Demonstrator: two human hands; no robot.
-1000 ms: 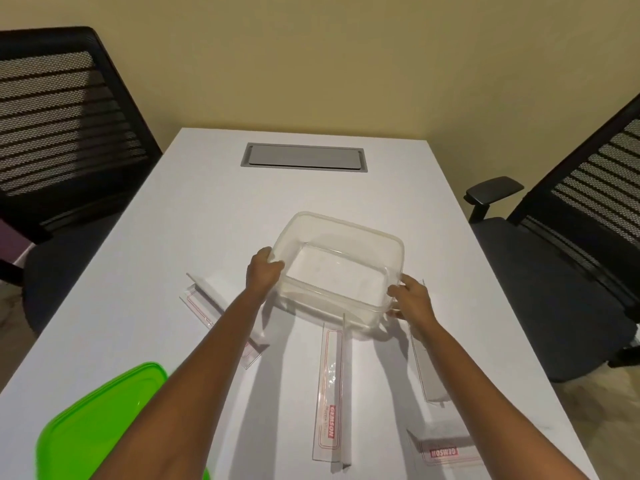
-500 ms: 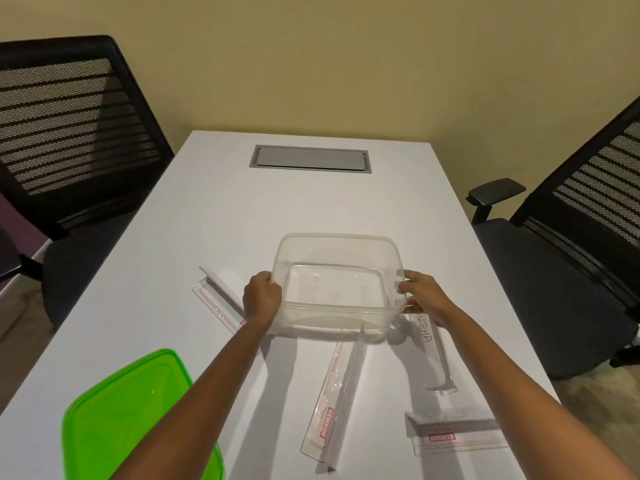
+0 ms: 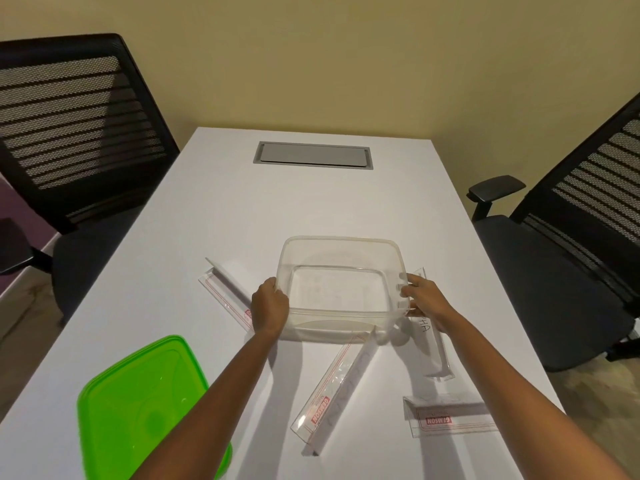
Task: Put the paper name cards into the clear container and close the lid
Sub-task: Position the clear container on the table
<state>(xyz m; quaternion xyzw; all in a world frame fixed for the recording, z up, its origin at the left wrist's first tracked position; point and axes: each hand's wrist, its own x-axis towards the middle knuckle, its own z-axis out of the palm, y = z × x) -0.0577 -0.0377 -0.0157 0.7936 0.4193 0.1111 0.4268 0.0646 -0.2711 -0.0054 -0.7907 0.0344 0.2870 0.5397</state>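
Clear container (image 3: 341, 271) mid-table, mouth up, long axis left-right, left hand (image 3: 269, 306) and right hand (image 3: 424, 299) clamped on its short ends, name cards (four) (image 3: 332, 393) flat around it, green lid (image 3: 138, 410) near-left

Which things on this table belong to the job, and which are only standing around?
For the job:
- clear rectangular plastic container, held by left hand and right hand
- four clear-sleeved paper name cards, e.g. the middle one
- green plastic lid

Not part of it:
- grey metal cable hatch
- two black mesh office chairs
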